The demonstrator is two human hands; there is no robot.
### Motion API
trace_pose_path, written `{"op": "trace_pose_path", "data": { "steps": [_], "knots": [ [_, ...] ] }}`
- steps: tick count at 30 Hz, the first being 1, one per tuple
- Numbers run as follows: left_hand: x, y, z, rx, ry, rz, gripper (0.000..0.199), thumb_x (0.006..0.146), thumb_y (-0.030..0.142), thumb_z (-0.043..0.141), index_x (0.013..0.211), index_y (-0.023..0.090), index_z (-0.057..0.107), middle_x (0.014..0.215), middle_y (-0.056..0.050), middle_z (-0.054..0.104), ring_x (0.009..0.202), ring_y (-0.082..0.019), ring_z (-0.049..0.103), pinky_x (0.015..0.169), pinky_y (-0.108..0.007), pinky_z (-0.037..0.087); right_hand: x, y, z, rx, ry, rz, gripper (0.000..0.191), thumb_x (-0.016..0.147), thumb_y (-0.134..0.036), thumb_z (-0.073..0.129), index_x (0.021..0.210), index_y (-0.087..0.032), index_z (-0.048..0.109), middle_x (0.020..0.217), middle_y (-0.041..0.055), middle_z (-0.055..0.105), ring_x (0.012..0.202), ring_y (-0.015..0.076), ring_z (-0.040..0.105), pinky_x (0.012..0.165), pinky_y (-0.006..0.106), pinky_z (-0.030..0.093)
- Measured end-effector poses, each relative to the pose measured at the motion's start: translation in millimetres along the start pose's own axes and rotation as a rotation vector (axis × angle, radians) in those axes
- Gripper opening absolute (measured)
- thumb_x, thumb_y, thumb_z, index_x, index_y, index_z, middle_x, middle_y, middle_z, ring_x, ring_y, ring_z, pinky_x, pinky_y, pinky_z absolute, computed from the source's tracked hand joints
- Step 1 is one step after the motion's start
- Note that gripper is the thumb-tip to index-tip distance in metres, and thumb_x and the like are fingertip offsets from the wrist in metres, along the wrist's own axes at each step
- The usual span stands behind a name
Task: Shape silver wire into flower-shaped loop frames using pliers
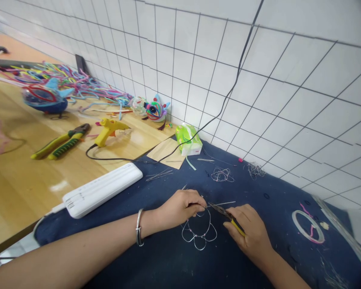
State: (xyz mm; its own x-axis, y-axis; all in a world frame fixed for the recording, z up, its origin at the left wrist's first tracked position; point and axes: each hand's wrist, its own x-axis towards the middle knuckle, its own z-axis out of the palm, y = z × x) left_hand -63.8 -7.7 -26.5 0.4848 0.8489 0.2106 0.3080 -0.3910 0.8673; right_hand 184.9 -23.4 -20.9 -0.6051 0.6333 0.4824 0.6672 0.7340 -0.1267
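My left hand [180,206], with a silver bangle on its wrist, pinches the top of a flower-shaped wire frame [200,243]. Thin wire loops hang below the fingers like petals around a larger ring. In my right hand [249,230] is a pair of yellow-handled pliers [237,227], the fingers wrapped round its grips. The dark jaws point left and come close to the left fingertips and the wire. A straight piece of wire [224,203] sticks out to the right just above the jaws. Whether the jaws touch the wire I cannot tell.
On the dark cloth lie another bent wire shape [222,175], tangled wire scraps [255,170] and a roll of tape [307,226]. A white power strip [104,189] lies left. Beyond are a yellow glue gun [110,130], larger pliers [63,140], a tissue pack [189,138] and pipe cleaners [87,86].
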Motion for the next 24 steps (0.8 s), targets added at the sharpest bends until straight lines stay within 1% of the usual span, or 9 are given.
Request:
{"op": "trace_pose_path", "data": {
  "steps": [4,6,10,14,18,20,24],
  "knots": [
    [0.4,1.5,0.0,0.023,-0.007,0.009,0.013,0.081,0.02,0.053,0.081,0.016,0.065,0.075,-0.001,0.058,0.063,-0.008,0.055,0.062,-0.02,0.047,1.1,0.2,0.5,-0.025,0.012,-0.028,0.025,0.082,-0.031,0.055,0.102,-0.017,0.055,0.084,0.0075,0.061,0.076,0.0185,0.055,0.073,0.036,0.044],
    [0.4,1.2,0.6,-0.005,-0.015,-0.009,0.013,0.081,0.021,0.053,0.081,0.016,0.065,0.075,-0.001,0.058,0.061,-0.007,0.055,0.061,-0.02,0.047,1.2,1.1,0.9,-0.024,0.011,-0.033,0.026,0.082,-0.032,0.055,0.103,-0.017,0.054,0.085,0.0077,0.061,0.077,0.0186,0.055,0.074,0.036,0.044],
    [0.5,-2.2,2.2,-0.17,-0.069,-0.08,0.015,0.081,0.025,0.054,0.082,0.014,0.064,0.079,-0.001,0.056,0.056,-0.005,0.053,0.055,-0.018,0.046,0.8,3.1,2.0,-0.006,-0.017,-0.024,0.028,0.082,-0.035,0.054,0.104,-0.017,0.054,0.086,0.0078,0.061,0.078,0.0189,0.054,0.075,0.036,0.044],
    [1.3,-5.0,3.1,-0.315,-0.152,-0.144,0.017,0.079,0.027,0.056,0.086,0.014,0.064,0.081,-0.001,0.056,0.057,-0.005,0.053,0.055,-0.018,0.045,1.2,3.8,2.7,0.019,-0.019,-0.027,0.03,0.082,-0.036,0.055,0.105,-0.017,0.054,0.086,0.0076,0.061,0.077,0.0182,0.054,0.075,0.036,0.044],
    [1.6,-6.0,2.5,-0.415,-0.213,-0.217,0.021,0.079,0.029,0.056,0.093,0.015,0.064,0.077,-0.001,0.059,0.058,-0.006,0.052,0.055,-0.019,0.043,2.4,3.6,1.8,0.042,-0.018,-0.019,0.03,0.083,-0.039,0.052,0.104,-0.018,0.055,0.085,0.0072,0.061,0.075,0.0177,0.055,0.073,0.034,0.044],
    [1.3,-5.9,1.9,-0.443,-0.233,-0.226,0.022,0.08,0.029,0.056,0.096,0.017,0.064,0.075,0.0,0.058,0.057,-0.007,0.052,0.054,-0.019,0.042,2.6,3.7,1.6,0.058,-0.018,-0.012,0.03,0.084,-0.04,0.051,0.104,-0.018,0.055,0.085,0.0071,0.061,0.075,0.0178,0.055,0.072,0.034,0.044],
    [0.7,-3.0,0.8,-0.472,-0.259,-0.2,0.021,0.081,0.028,0.055,0.097,0.019,0.065,0.075,0.0,0.058,0.055,-0.006,0.049,0.053,-0.019,0.041,1.8,4.6,3.1,0.1,-0.025,-0.008,0.029,0.084,-0.039,0.05,0.105,-0.019,0.053,0.087,0.0069,0.06,0.077,0.0182,0.054,0.073,0.035,0.044]
  ]
}}
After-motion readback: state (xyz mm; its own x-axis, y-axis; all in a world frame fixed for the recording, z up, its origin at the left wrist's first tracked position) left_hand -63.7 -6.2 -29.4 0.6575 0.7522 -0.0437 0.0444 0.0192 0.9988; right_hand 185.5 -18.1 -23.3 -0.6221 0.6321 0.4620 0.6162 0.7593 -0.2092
